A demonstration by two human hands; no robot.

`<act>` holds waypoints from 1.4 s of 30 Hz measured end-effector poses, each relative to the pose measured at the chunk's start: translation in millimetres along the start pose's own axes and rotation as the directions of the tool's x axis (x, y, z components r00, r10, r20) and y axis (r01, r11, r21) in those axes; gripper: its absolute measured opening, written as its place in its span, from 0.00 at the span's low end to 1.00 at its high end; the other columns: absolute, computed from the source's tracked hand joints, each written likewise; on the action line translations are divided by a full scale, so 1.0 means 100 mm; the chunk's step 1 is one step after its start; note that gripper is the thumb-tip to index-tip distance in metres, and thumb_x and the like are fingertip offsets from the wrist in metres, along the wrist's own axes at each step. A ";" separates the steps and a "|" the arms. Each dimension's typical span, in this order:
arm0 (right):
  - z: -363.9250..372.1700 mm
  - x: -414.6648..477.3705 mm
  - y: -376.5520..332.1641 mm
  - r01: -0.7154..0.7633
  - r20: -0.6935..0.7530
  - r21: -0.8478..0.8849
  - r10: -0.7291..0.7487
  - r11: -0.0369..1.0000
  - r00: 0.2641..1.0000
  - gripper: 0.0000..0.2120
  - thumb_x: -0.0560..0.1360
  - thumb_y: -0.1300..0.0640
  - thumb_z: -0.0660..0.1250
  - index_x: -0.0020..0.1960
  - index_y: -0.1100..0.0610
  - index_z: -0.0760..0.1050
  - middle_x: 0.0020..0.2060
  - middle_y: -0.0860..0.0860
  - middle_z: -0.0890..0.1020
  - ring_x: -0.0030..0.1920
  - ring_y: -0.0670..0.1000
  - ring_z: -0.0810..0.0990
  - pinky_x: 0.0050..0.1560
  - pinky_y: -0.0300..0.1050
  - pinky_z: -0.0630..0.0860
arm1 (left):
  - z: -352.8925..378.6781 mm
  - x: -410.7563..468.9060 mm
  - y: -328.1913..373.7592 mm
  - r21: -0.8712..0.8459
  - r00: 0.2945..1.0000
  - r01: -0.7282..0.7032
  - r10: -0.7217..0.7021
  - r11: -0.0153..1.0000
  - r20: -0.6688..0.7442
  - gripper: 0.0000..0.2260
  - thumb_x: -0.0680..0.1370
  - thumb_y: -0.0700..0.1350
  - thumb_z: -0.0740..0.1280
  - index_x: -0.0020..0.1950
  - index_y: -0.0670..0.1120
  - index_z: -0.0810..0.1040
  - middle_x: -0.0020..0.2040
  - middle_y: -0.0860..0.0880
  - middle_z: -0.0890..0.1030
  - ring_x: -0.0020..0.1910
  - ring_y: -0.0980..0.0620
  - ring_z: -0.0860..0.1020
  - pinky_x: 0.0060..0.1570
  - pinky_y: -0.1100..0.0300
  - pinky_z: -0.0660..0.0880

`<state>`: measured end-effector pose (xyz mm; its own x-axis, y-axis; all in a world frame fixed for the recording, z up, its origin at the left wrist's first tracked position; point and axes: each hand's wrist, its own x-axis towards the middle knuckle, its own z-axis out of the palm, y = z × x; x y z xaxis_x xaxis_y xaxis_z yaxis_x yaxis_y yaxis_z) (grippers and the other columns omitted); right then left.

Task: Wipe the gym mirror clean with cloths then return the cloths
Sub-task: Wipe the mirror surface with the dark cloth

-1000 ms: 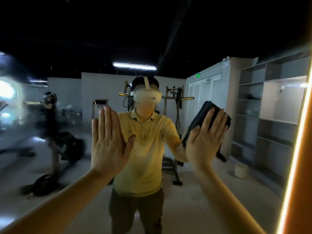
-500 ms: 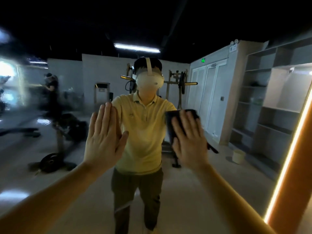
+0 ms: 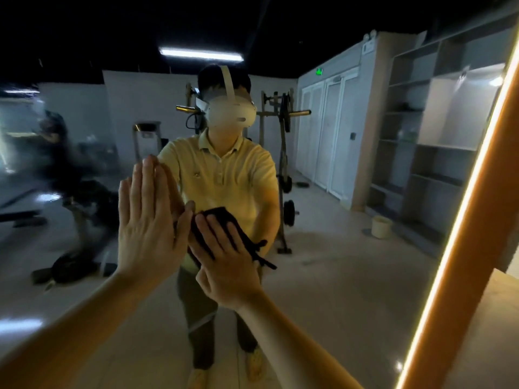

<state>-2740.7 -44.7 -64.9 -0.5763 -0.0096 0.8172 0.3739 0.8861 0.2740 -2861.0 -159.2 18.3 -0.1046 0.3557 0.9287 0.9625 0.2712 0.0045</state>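
The gym mirror fills the head view and reflects me in a yellow shirt. My right hand lies flat with straight fingers and presses a dark cloth against the glass at chest height. My left hand is flat on the mirror just left of it, fingers straight and together, holding nothing. The cloth's lower part is hidden behind my right hand; a dark strip of it hangs out to the lower right.
The mirror's lit orange frame edge runs diagonally down the right side. The left part of the glass looks smeared and hazy. Reflected in it are gym machines, shelving, white doors and a pale bucket on the floor.
My right hand has swept the cloth down and to the left across the glass, ending beside my left hand. The left hand has stayed flat on the mirror, almost unmoved.
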 end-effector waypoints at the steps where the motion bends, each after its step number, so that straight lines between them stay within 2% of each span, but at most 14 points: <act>1: -0.01 -0.09 0.09 0.064 0.025 -0.008 -0.064 0.998 0.998 0.37 0.79 0.53 0.60 0.86 0.54 0.51 0.85 0.55 0.49 0.84 0.56 0.48 0.83 0.58 0.42 | 0.02 -0.06 0.07 -0.018 1.000 -0.020 0.020 1.000 -0.003 0.36 0.86 0.56 0.54 0.86 0.41 0.42 0.86 0.41 0.43 0.85 0.43 0.43 0.83 0.48 0.38; 4: -0.21 -0.40 0.61 0.013 -0.003 -0.088 -0.013 0.996 1.000 0.34 0.81 0.52 0.61 0.85 0.53 0.54 0.85 0.54 0.52 0.84 0.56 0.52 0.83 0.58 0.47 | 0.18 -0.24 0.26 -0.003 0.997 -0.065 0.065 0.998 0.041 0.37 0.85 0.56 0.57 0.85 0.38 0.44 0.86 0.39 0.43 0.85 0.41 0.45 0.83 0.46 0.39; 8: -0.56 -0.91 1.43 -0.332 -0.153 -0.185 0.306 0.925 0.940 0.30 0.85 0.49 0.50 0.85 0.56 0.52 0.85 0.57 0.49 0.84 0.60 0.49 0.82 0.65 0.51 | 0.42 -0.30 0.32 0.064 0.997 -0.058 0.054 0.996 0.051 0.40 0.85 0.62 0.54 0.84 0.37 0.41 0.85 0.39 0.39 0.85 0.37 0.44 0.82 0.40 0.40; 12: -0.54 -1.14 1.42 -0.741 -0.297 0.036 0.715 0.670 0.633 0.32 0.84 0.49 0.48 0.84 0.64 0.50 0.83 0.64 0.51 0.84 0.64 0.47 0.80 0.70 0.54 | 0.51 -0.30 0.30 0.100 0.997 -0.074 0.069 0.992 0.046 0.41 0.85 0.66 0.48 0.84 0.35 0.41 0.85 0.37 0.39 0.84 0.35 0.43 0.82 0.38 0.41; 14: -0.36 -1.07 1.06 -0.809 -0.288 0.138 0.804 0.572 0.520 0.33 0.85 0.46 0.47 0.84 0.63 0.46 0.83 0.64 0.48 0.84 0.65 0.46 0.79 0.71 0.52 | 0.50 -0.31 0.31 0.097 0.997 -0.067 0.063 0.993 0.051 0.41 0.85 0.65 0.49 0.84 0.35 0.42 0.85 0.36 0.40 0.84 0.35 0.43 0.82 0.39 0.40; 16: -0.11 -0.98 0.61 -0.776 -0.255 0.167 0.787 0.608 0.562 0.34 0.86 0.45 0.49 0.85 0.62 0.44 0.83 0.64 0.48 0.83 0.66 0.47 0.81 0.70 0.49 | 0.47 -0.31 0.30 0.100 0.997 -0.067 0.062 0.993 0.056 0.41 0.85 0.64 0.50 0.84 0.34 0.42 0.84 0.36 0.40 0.84 0.35 0.43 0.82 0.39 0.40; 21: 0.35 -0.90 -0.19 -0.245 -0.015 0.051 0.246 0.968 0.969 0.31 0.85 0.51 0.54 0.85 0.56 0.51 0.85 0.57 0.49 0.84 0.60 0.51 0.83 0.60 0.47 | 0.39 -0.30 0.22 0.092 0.993 -0.099 0.091 0.991 0.079 0.40 0.85 0.61 0.55 0.85 0.36 0.43 0.85 0.38 0.41 0.85 0.37 0.43 0.83 0.41 0.41; 23: 0.26 -0.97 -0.03 -0.110 0.027 0.008 0.110 0.994 0.994 0.32 0.84 0.52 0.57 0.85 0.55 0.52 0.85 0.54 0.50 0.84 0.57 0.51 0.84 0.57 0.46 | 0.36 -0.30 0.20 0.090 0.991 -0.111 0.103 0.990 0.090 0.40 0.85 0.60 0.56 0.85 0.37 0.43 0.85 0.38 0.40 0.85 0.38 0.43 0.83 0.42 0.41; 25: 0.09 -1.16 0.28 -0.198 0.016 -0.031 0.199 0.980 0.980 0.33 0.84 0.52 0.59 0.86 0.55 0.50 0.85 0.55 0.49 0.84 0.57 0.51 0.83 0.58 0.45 | 0.34 -0.30 0.21 0.094 0.990 -0.104 0.094 0.990 0.106 0.40 0.85 0.61 0.55 0.85 0.37 0.42 0.85 0.38 0.40 0.85 0.39 0.43 0.83 0.43 0.40; 27: -0.14 -1.40 0.68 -0.469 -0.081 -0.035 0.465 0.883 0.882 0.34 0.85 0.51 0.57 0.85 0.57 0.46 0.84 0.60 0.48 0.84 0.62 0.50 0.83 0.63 0.47 | 0.33 -0.31 0.24 0.095 0.990 -0.096 0.085 0.991 0.114 0.40 0.85 0.60 0.55 0.85 0.37 0.42 0.85 0.38 0.40 0.85 0.39 0.42 0.83 0.44 0.39; 30: -0.39 -1.49 1.07 -0.843 -0.179 0.120 0.847 0.524 0.501 0.33 0.85 0.51 0.51 0.85 0.62 0.44 0.83 0.65 0.48 0.83 0.66 0.47 0.81 0.68 0.52 | 0.30 -0.30 0.28 0.087 0.990 -0.077 0.066 0.993 0.123 0.39 0.85 0.59 0.57 0.85 0.37 0.43 0.85 0.37 0.42 0.85 0.39 0.42 0.83 0.44 0.39; 32: -0.36 -1.35 0.99 -0.895 -0.213 0.206 0.911 0.396 0.354 0.33 0.84 0.51 0.49 0.84 0.63 0.44 0.83 0.65 0.48 0.83 0.66 0.47 0.80 0.68 0.52 | 0.26 -0.30 0.27 0.060 0.989 -0.085 0.077 0.995 0.127 0.39 0.86 0.58 0.58 0.85 0.37 0.43 0.85 0.37 0.43 0.85 0.39 0.42 0.83 0.44 0.40; 34: -0.21 -1.16 0.67 -0.870 -0.221 0.208 0.888 0.447 0.403 0.32 0.86 0.49 0.48 0.84 0.63 0.44 0.83 0.65 0.48 0.84 0.65 0.47 0.81 0.68 0.51 | 0.18 -0.32 0.24 0.027 0.988 -0.110 0.106 0.994 0.111 0.37 0.86 0.54 0.58 0.85 0.38 0.44 0.86 0.38 0.44 0.85 0.42 0.43 0.83 0.46 0.41; 42: 0.64 -0.83 -0.87 -0.337 -0.042 0.060 0.340 0.940 0.940 0.36 0.80 0.53 0.60 0.85 0.57 0.51 0.85 0.58 0.47 0.84 0.59 0.48 0.83 0.61 0.45 | -0.17 -1.05 -0.39 -0.030 0.984 -0.091 0.095 0.995 0.154 0.35 0.82 0.41 0.61 0.85 0.38 0.48 0.86 0.42 0.50 0.85 0.42 0.50 0.84 0.44 0.47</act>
<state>-2771.8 -90.9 -189.5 -0.3838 0.2723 0.8824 0.5016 0.8638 -0.0484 -2882.8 -222.1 -73.6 -0.0500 0.5131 0.8569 0.9752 0.2102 -0.0690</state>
